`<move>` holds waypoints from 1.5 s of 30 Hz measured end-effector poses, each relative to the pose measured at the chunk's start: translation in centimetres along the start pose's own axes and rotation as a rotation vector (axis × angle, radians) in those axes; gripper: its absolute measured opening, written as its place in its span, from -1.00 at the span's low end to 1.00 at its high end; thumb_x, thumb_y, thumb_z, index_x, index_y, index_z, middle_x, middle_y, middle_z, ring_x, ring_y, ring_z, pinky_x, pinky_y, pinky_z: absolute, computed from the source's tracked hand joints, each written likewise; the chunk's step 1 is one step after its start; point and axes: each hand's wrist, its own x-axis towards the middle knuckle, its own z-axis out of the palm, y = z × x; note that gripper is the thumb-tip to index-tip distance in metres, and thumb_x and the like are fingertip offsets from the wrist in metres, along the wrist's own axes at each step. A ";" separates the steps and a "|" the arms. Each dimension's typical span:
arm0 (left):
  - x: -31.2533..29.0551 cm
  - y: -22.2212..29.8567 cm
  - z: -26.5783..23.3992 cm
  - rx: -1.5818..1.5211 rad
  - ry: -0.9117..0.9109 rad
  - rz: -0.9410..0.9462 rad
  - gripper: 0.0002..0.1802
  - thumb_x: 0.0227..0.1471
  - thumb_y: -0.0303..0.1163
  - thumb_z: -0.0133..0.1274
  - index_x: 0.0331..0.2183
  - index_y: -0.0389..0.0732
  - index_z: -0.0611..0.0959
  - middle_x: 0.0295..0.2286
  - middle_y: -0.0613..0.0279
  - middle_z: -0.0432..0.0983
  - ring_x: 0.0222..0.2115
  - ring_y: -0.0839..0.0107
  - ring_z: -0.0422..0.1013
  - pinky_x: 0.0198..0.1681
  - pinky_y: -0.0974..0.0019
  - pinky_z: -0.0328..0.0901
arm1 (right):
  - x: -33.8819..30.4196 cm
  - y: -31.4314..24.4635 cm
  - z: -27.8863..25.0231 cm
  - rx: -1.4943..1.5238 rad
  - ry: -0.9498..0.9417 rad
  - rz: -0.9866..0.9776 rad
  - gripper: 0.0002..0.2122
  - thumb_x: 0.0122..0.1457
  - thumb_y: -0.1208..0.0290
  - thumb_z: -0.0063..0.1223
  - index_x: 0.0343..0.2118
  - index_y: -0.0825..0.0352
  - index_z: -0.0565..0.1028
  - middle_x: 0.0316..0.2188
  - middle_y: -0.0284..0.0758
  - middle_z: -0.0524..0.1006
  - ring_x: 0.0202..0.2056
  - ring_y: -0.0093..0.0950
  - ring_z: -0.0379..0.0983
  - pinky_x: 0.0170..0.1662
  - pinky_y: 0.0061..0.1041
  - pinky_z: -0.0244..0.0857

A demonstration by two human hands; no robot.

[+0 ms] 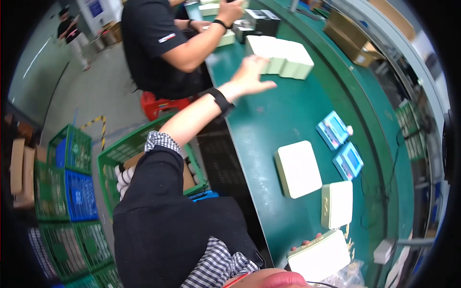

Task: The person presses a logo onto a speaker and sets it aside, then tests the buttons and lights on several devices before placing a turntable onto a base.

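My left arm stretches far out over the green table, a black band on its wrist. Somewhat smeared by motion, my left hand (249, 79) has its fingers spread, with the thumb apart. It is at the near side of a row of pale cream boxes (283, 55); whether it touches them I cannot tell. Close to me, the fingertips of my right hand (306, 243) curl over the edge of a cream box (321, 259). The rest of that hand is hidden. Another cream box (337, 205) stands just beyond, and a larger rounded-square one (298, 169) lies past it.
Two blue devices with screens (333, 129) sit to the right on the table (259, 144). Clear plastic (353, 274) lies by the held box. A co-worker in black (158, 53) works at the far left. Green crates (108, 158) stand on the floor left of the table.
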 end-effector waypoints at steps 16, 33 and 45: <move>12.6 -5.1 8.5 0.318 -0.207 -0.831 0.25 -0.34 0.58 0.00 0.26 -0.03 0.26 0.28 -0.23 -0.09 0.25 -0.23 -0.01 0.16 -0.12 0.15 | -1.6 4.5 0.9 0.415 -0.289 -0.373 -0.14 0.14 -0.19 -0.04 0.36 0.20 -0.09 0.31 0.06 -0.06 0.06 -0.04 0.30 -0.13 0.41 0.29; 9.2 -8.1 4.3 0.432 -0.394 -0.505 0.11 -0.42 0.16 0.22 0.21 -0.04 0.30 0.09 -0.12 0.33 0.07 -0.09 0.30 0.16 -0.01 0.19 | -0.9 10.6 -5.0 1.165 -0.314 -0.352 0.24 -0.32 -0.27 0.37 0.37 0.16 -0.16 0.35 -0.02 -0.09 0.22 0.21 0.07 0.04 0.49 0.08; 2.8 -3.3 0.0 0.285 -0.638 -0.286 0.16 -0.47 0.00 0.31 0.23 0.01 0.19 0.02 -0.22 0.35 0.07 -0.12 0.28 0.14 0.02 0.21 | -2.0 11.6 -5.5 0.529 -0.341 -0.481 -0.01 -0.29 0.09 0.13 0.33 0.31 0.07 0.28 -0.08 0.18 0.23 -0.07 0.21 0.27 -0.10 0.09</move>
